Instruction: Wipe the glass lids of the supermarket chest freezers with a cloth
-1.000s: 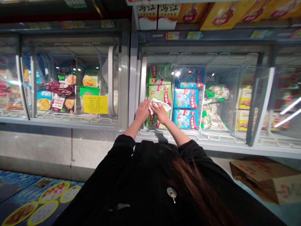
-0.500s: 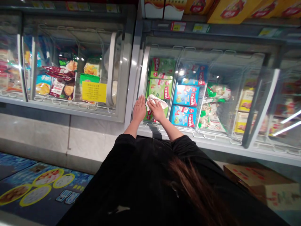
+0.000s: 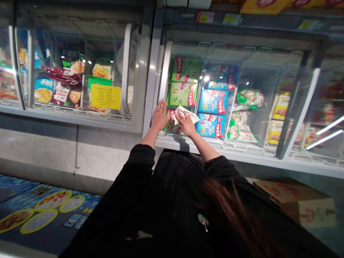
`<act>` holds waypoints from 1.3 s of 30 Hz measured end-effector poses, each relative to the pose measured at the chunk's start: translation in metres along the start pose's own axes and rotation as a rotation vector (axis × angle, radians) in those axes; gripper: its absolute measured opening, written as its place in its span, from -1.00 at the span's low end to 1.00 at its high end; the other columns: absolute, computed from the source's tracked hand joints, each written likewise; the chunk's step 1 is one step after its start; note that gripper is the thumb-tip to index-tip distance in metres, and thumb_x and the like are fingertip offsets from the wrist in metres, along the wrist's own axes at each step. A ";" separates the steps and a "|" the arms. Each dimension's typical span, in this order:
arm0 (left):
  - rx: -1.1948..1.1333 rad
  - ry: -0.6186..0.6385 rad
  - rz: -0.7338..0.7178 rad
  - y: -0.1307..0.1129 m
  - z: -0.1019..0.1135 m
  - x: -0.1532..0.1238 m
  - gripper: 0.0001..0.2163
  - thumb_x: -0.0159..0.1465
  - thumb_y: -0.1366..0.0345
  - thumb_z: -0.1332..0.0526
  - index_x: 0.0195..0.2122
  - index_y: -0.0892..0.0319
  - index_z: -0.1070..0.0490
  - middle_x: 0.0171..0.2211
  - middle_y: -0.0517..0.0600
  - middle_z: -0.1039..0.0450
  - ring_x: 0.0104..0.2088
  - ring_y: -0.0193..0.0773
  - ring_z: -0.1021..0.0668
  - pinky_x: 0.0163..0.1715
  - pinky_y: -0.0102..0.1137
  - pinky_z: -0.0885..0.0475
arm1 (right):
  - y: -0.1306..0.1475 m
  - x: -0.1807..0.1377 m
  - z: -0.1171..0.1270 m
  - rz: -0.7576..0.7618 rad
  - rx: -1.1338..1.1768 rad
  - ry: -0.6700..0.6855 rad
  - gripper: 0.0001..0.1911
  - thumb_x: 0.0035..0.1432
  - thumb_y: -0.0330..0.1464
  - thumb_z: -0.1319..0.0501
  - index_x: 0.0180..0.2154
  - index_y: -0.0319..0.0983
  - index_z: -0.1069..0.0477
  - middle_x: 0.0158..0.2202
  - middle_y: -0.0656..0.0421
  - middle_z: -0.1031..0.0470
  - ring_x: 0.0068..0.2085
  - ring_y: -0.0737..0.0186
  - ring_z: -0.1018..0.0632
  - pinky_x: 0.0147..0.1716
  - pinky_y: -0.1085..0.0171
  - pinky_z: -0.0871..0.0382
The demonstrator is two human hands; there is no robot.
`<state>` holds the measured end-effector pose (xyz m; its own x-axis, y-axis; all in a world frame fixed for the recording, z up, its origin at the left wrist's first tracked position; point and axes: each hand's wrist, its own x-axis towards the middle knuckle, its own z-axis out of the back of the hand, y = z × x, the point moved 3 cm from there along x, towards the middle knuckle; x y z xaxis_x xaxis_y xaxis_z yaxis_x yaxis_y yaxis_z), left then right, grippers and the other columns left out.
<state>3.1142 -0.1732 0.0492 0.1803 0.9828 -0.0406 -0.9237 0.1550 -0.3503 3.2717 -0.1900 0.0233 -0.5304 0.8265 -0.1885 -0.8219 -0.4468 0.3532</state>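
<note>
Directly above green packages (image 3: 183,94) in a chest freezer (image 3: 309,168), a crumpled white cloth (image 3: 192,116) lies on the glass lid (image 3: 271,64) beneath a person's right hand (image 3: 185,122). That hand is palm down, its fingers extended and slightly spread over the cloth; whether any fold is pinched cannot be told. Just beside it, the left hand (image 3: 159,114) lies with fingers straight and nearly together, pointing away from the body, at the foot of the lid's pale handle (image 3: 166,71). Both forearms reach forward from black sleeves (image 3: 142,154). Under the glass, wire dividers (image 3: 258,120) part the stock: green packages, blue boxes (image 3: 213,101), white-and-green bags (image 3: 243,127) and, farther right, yellow-and-white boxes (image 3: 278,109). A neighboring freezer (image 3: 139,118) at left contains bagged foods (image 3: 67,89) and bears a yellow notice (image 3: 105,96). A cardboard carton (image 3: 309,211) sits below, at right.
</note>
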 end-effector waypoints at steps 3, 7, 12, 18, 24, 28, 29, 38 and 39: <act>-0.020 0.035 -0.038 0.002 0.001 -0.002 -0.42 0.17 0.45 0.00 0.12 0.39 0.37 0.15 0.03 0.49 0.12 -0.30 0.34 0.10 -0.29 0.30 | 0.024 0.004 -0.015 -0.023 0.007 -0.021 -0.34 0.00 -0.53 0.06 0.13 -0.16 0.24 0.16 0.32 0.27 0.15 0.13 0.23 0.06 -0.01 0.13; -0.086 0.131 -0.062 0.004 0.007 -0.003 -0.43 0.18 0.50 0.07 0.12 0.41 0.42 0.15 0.04 0.54 0.11 -0.28 0.37 0.08 -0.24 0.37 | 0.049 -0.017 -0.024 0.071 -0.007 0.066 -0.33 -0.03 -0.56 0.05 0.12 -0.12 0.19 0.16 0.35 0.21 0.15 0.18 0.19 0.08 0.06 0.14; -0.084 0.199 -0.159 0.004 0.012 -0.010 -0.43 0.15 0.52 0.05 0.13 0.38 0.36 0.15 0.01 0.50 0.11 -0.28 0.36 0.08 -0.23 0.39 | 0.041 -0.055 -0.020 0.085 -0.020 0.164 -0.33 -0.05 -0.59 0.08 0.11 -0.08 0.13 0.14 0.35 0.12 0.14 0.22 0.11 0.08 0.10 0.10; -0.038 0.213 -0.224 0.007 0.009 -0.043 -0.46 0.17 0.44 0.05 0.13 0.38 0.31 0.16 0.00 0.47 0.12 -0.31 0.33 0.09 -0.29 0.34 | 0.038 -0.039 -0.026 -0.045 -0.009 0.046 -0.37 0.00 -0.55 0.08 0.12 -0.16 0.18 0.16 0.27 0.20 0.15 0.13 0.20 0.06 0.00 0.14; -0.042 0.200 -0.129 0.006 -0.001 -0.079 -0.52 0.21 0.44 0.15 0.13 0.37 0.35 0.15 0.00 0.49 0.12 -0.32 0.34 0.09 -0.28 0.27 | 0.076 -0.036 -0.048 0.117 0.029 0.106 -0.36 -0.02 -0.55 0.03 0.11 -0.18 0.13 0.16 0.23 0.17 0.15 0.12 0.19 0.07 0.01 0.15; -0.031 0.207 -0.121 0.001 -0.005 -0.091 -0.52 0.19 0.46 0.16 0.13 0.34 0.31 0.16 -0.04 0.44 0.12 -0.34 0.31 0.10 -0.29 0.24 | 0.065 -0.074 -0.045 0.226 0.035 0.203 -0.37 -0.03 -0.58 0.06 0.10 -0.12 0.08 0.14 0.28 0.11 0.14 0.20 0.12 0.08 0.08 0.14; -0.031 0.214 -0.128 0.000 -0.005 -0.093 -0.52 0.19 0.47 0.16 0.13 0.32 0.29 0.16 -0.05 0.42 0.12 -0.35 0.30 0.10 -0.30 0.23 | 0.058 -0.082 -0.042 0.226 0.031 0.212 -0.37 -0.03 -0.58 0.07 0.10 -0.11 0.08 0.14 0.29 0.10 0.14 0.21 0.10 0.08 0.09 0.13; -0.003 0.271 -0.152 -0.019 -0.003 -0.098 -0.51 0.16 0.51 0.15 0.13 0.34 0.26 0.16 -0.01 0.36 0.13 -0.34 0.23 0.10 -0.26 0.21 | 0.034 -0.082 -0.035 0.079 0.015 0.146 -0.36 -0.04 -0.58 0.08 0.11 -0.17 0.11 0.15 0.22 0.15 0.14 0.10 0.15 0.05 0.01 0.13; 0.003 0.271 -0.153 -0.022 -0.003 -0.098 -0.51 0.16 0.49 0.15 0.13 0.32 0.24 0.16 -0.03 0.34 0.13 -0.35 0.23 0.10 -0.28 0.20 | 0.040 -0.081 -0.037 0.098 0.022 0.168 -0.38 -0.03 -0.58 0.07 0.11 -0.19 0.09 0.15 0.21 0.15 0.14 0.10 0.16 0.05 0.01 0.14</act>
<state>3.1177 -0.2736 0.0575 0.4007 0.8853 -0.2357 -0.8799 0.3002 -0.3684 3.2741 -0.2871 0.0185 -0.6367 0.7094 -0.3021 -0.7606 -0.5135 0.3971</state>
